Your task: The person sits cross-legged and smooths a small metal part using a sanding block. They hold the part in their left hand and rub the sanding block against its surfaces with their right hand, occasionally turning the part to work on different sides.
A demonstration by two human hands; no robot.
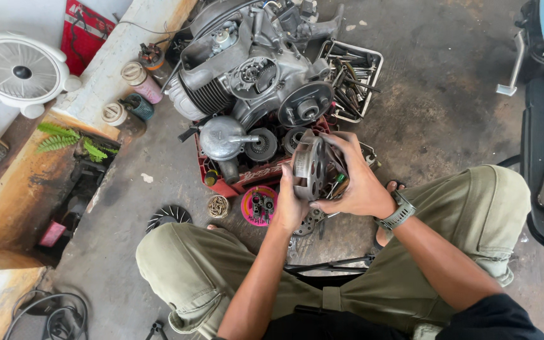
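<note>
A round grey metal drum point(310, 169), a disc-shaped engine part with oval holes in its face, sits between the two hands, held up above the knees of the crouching person in olive trousers point(473, 208). The left hand point(289, 201) grips it from below and from the near side, fingers curled around the lower rim and thumb up against the left edge. The right hand point(355, 179) wraps over the top and far side, fingers bent across the upper rim, palm cupping the part's back; a watch point(398, 214) sits on that wrist. Both hands are closed on the drum, not spread. The drum stands on edge, its flat holed face turned toward the left of the view and slightly to the camera, so its axis runs roughly left to right and its round outline stands nearly upright. Just beyond the hands lies a stripped engine point(253, 75) on the concrete floor point(448, 119), with a red crate point(234, 182) of parts beneath it and a wire tray of tools point(357, 79) to its right. A pink lid point(258, 204) holding small pieces lies near the left wrist.
</note>
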